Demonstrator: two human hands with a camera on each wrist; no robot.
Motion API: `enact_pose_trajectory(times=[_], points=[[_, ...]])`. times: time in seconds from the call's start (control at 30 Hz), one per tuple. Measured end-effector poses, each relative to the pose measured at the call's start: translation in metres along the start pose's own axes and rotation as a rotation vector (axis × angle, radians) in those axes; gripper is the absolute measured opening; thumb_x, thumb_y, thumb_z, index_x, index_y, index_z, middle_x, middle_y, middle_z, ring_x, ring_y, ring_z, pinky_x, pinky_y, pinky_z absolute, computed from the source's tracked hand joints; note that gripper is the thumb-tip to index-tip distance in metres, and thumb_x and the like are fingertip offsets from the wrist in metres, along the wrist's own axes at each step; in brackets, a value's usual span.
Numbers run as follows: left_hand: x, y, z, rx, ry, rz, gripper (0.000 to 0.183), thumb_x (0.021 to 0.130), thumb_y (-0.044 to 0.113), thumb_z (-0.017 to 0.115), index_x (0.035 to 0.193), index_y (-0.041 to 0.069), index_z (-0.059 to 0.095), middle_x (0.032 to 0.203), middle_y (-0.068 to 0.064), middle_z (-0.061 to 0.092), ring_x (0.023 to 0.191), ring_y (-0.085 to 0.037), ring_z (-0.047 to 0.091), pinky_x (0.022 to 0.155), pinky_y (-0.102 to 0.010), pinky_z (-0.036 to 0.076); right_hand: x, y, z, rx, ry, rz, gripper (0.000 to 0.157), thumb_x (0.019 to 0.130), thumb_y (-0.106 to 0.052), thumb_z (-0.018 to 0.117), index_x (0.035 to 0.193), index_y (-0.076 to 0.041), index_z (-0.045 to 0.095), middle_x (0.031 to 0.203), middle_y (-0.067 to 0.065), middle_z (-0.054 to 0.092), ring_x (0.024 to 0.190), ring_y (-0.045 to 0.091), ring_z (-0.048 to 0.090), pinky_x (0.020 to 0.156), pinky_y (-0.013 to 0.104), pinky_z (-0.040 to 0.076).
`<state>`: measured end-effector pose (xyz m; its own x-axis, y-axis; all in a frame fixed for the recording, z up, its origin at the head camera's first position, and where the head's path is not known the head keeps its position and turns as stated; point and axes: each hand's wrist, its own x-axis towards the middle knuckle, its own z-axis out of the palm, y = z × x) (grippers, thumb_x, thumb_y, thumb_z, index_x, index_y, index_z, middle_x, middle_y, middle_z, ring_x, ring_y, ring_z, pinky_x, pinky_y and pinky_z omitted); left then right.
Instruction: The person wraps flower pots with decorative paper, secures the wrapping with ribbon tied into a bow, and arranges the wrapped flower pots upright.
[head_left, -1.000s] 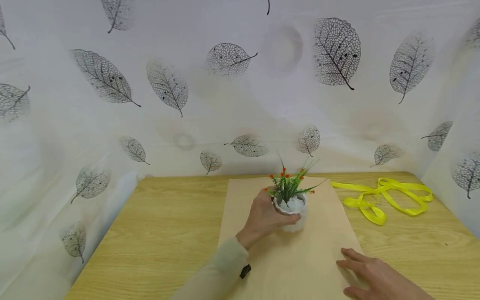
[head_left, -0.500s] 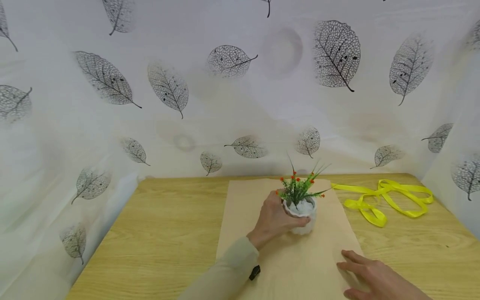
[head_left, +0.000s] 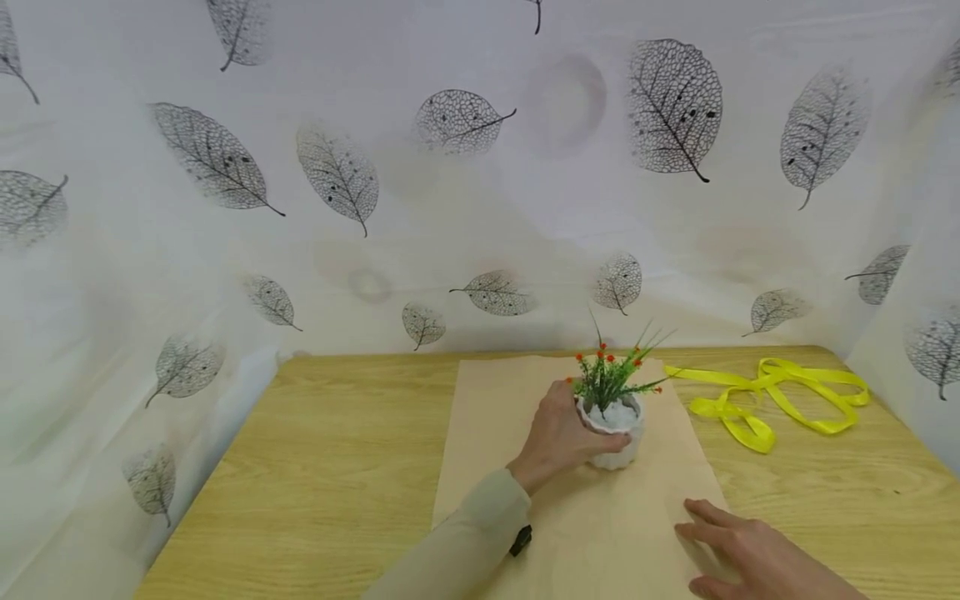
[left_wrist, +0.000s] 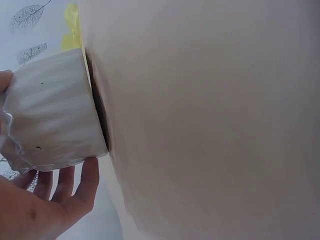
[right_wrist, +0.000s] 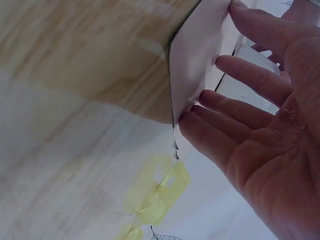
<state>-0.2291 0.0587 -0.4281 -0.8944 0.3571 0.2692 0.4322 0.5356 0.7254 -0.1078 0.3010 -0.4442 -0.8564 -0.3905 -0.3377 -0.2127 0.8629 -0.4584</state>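
Note:
A small potted plant [head_left: 632,423] has a white ribbed pot, green leaves and red flowers. It stands roughly upright over a sheet of brown paper [head_left: 487,417]. My left hand [head_left: 558,437] grips the pot from its left side, thumb across the front. In the left wrist view, fingers curl round the white pot [left_wrist: 55,110], and a dark shadow lies under its base; whether the base touches the paper is unclear. My right hand [head_left: 746,550] rests its fingertips on the paper's right side. The right wrist view shows that hand [right_wrist: 250,130] with fairly straight fingers, holding nothing.
A loosely looped yellow ribbon [head_left: 813,396] lies on the wooden table [head_left: 337,467] right of the paper. A white curtain [head_left: 465,208] printed with leaves hangs behind and at the sides. A small black object [head_left: 521,542] shows beside the left sleeve [head_left: 480,525].
My left hand has shifted the potted plant to the right over the paper. The right hand has stayed in place on the paper.

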Motion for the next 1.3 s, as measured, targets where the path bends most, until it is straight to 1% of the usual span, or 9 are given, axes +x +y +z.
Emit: enact_pose_trajectory(times=[0.17, 0.4, 0.57, 0.8, 0.9, 1.0, 1.13, 1.2, 1.3], points=[[0.002, 0.002, 0.001, -0.005, -0.019, -0.015, 0.080, 0.070, 0.046, 0.092, 0.133, 0.010, 0.058, 0.121, -0.003, 0.062, 0.107, -0.015, 0.061, 0.087, -0.025, 0.053, -0.001, -0.002, 0.000, -0.009, 0.011, -0.008, 0.054, 0.091, -0.042, 0.075, 0.129, -0.004, 0.067, 0.143, 0.037, 0.052, 0.116, 0.053, 0.062, 0.087, 0.066, 0.053], [0.003, 0.007, 0.001, 0.050, -0.059, -0.053, 0.092, 0.068, 0.047, 0.094, 0.141, 0.007, 0.054, 0.137, -0.004, 0.059, 0.119, -0.020, 0.061, 0.096, -0.032, 0.055, -0.003, -0.003, -0.002, -0.003, 0.011, 0.007, 0.054, 0.091, -0.042, 0.075, 0.130, -0.005, 0.067, 0.143, 0.037, 0.051, 0.116, 0.054, 0.062, 0.088, 0.068, 0.052], [0.003, 0.003, -0.002, 0.016, -0.112, -0.060, 0.094, 0.069, 0.045, 0.094, 0.144, 0.008, 0.051, 0.142, -0.004, 0.055, 0.123, -0.020, 0.058, 0.101, -0.034, 0.053, -0.003, -0.003, -0.002, -0.007, 0.013, -0.002, 0.054, 0.091, -0.041, 0.075, 0.130, -0.004, 0.066, 0.143, 0.037, 0.051, 0.116, 0.054, 0.062, 0.088, 0.068, 0.052], [-0.007, -0.013, -0.022, -0.073, -0.255, -0.113, 0.095, 0.076, 0.048, 0.089, 0.153, 0.022, 0.041, 0.146, -0.002, 0.053, 0.124, -0.020, 0.058, 0.099, -0.036, 0.053, -0.003, -0.001, -0.003, 0.037, 0.018, 0.020, 0.053, 0.091, -0.045, 0.074, 0.129, -0.008, 0.068, 0.143, 0.031, 0.055, 0.120, 0.054, 0.059, 0.091, 0.069, 0.051], [-0.014, -0.020, -0.036, -0.067, -0.273, -0.088, 0.087, 0.080, 0.044, 0.087, 0.152, 0.020, 0.044, 0.144, -0.005, 0.056, 0.122, -0.022, 0.062, 0.097, -0.032, 0.054, -0.001, -0.001, -0.005, 0.060, 0.035, 0.035, 0.051, 0.091, -0.045, 0.074, 0.127, -0.010, 0.069, 0.140, 0.026, 0.059, 0.120, 0.050, 0.060, 0.092, 0.068, 0.051], [-0.023, -0.026, -0.051, -0.067, -0.269, -0.077, 0.076, 0.085, 0.041, 0.084, 0.149, 0.018, 0.049, 0.142, -0.008, 0.058, 0.121, -0.025, 0.063, 0.097, -0.032, 0.054, 0.000, -0.001, -0.007, 0.014, 0.107, 0.060, 0.047, 0.088, -0.050, 0.075, 0.122, -0.017, 0.072, 0.134, 0.014, 0.066, 0.117, 0.039, 0.065, 0.093, 0.061, 0.054], [-0.033, -0.029, -0.070, -0.038, -0.270, -0.074, 0.065, 0.089, 0.040, 0.080, 0.144, 0.018, 0.054, 0.139, -0.007, 0.060, 0.121, -0.024, 0.063, 0.097, -0.035, 0.055, 0.002, -0.003, -0.009, -0.104, 0.331, 0.020, 0.043, 0.083, -0.050, 0.080, 0.115, -0.022, 0.075, 0.122, 0.001, 0.072, 0.106, 0.027, 0.070, 0.086, 0.044, 0.060], [-0.036, -0.029, -0.077, -0.019, -0.281, -0.070, 0.062, 0.090, 0.040, 0.079, 0.143, 0.018, 0.055, 0.139, -0.006, 0.061, 0.120, -0.024, 0.064, 0.097, -0.036, 0.055, 0.004, -0.006, -0.011, -0.101, 0.448, -0.003, 0.044, 0.082, -0.048, 0.082, 0.116, -0.020, 0.075, 0.119, 0.001, 0.074, 0.100, 0.025, 0.072, 0.078, 0.035, 0.062], [-0.041, -0.029, -0.085, 0.013, -0.303, -0.059, 0.060, 0.091, 0.039, 0.078, 0.142, 0.018, 0.056, 0.138, -0.006, 0.062, 0.119, -0.023, 0.065, 0.097, -0.034, 0.055, 0.012, -0.013, -0.013, -0.032, 0.587, -0.035, 0.053, 0.082, -0.041, 0.085, 0.124, -0.011, 0.072, 0.119, 0.011, 0.074, 0.097, 0.029, 0.072, 0.068, 0.030, 0.061]])
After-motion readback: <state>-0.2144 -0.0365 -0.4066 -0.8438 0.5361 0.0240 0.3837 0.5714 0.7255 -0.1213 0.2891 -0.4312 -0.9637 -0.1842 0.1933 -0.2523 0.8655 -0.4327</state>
